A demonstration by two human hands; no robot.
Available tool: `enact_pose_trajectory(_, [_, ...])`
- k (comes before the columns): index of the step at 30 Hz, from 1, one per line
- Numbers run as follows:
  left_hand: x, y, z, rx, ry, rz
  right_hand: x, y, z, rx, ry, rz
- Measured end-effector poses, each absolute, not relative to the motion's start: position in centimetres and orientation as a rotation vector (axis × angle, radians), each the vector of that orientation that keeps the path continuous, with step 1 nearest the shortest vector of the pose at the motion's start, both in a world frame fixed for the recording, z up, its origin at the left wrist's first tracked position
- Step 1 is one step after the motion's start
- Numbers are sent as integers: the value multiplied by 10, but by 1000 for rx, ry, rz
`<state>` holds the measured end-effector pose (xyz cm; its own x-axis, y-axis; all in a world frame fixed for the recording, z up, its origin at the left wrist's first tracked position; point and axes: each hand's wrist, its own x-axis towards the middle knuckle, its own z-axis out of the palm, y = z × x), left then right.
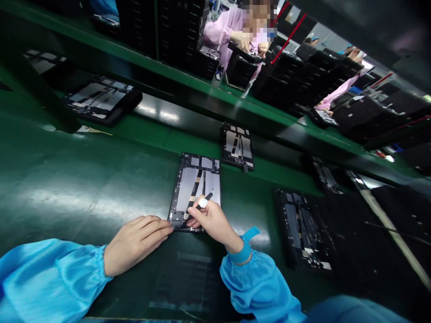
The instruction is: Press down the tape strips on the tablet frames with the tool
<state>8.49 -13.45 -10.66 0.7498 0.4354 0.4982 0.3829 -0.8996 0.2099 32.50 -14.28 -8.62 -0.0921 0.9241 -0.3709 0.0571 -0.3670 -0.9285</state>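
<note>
An opened tablet, its dark frame holding a silver battery and black flex cables, lies on the green bench just ahead of my hands. My left hand rests flat on the bench, fingers stretched out together, their tips touching the tablet's lower left corner. Over the lower part of the tablet, my right hand pinches a slim black tool, possibly tweezers; its tip is too dark to make out. A white cover sits on one right finger. A blue strap circles the right wrist.
Another opened tablet lies behind mine; more sit to the right and on a black tray at left. A green shelf crosses above the bench, carrying stacked black trays. Beyond it, a person in pink works.
</note>
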Motion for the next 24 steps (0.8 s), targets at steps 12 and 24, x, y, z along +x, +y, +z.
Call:
enact_pose_trajectory(12, [81, -137, -111, 2933, 650, 811, 322, -143, -86, -1483, -1135, 1516])
enact_pose_trajectory(24, [80, -128, -119, 2961, 573, 641, 348, -174, -88, -1526, -1253, 1140])
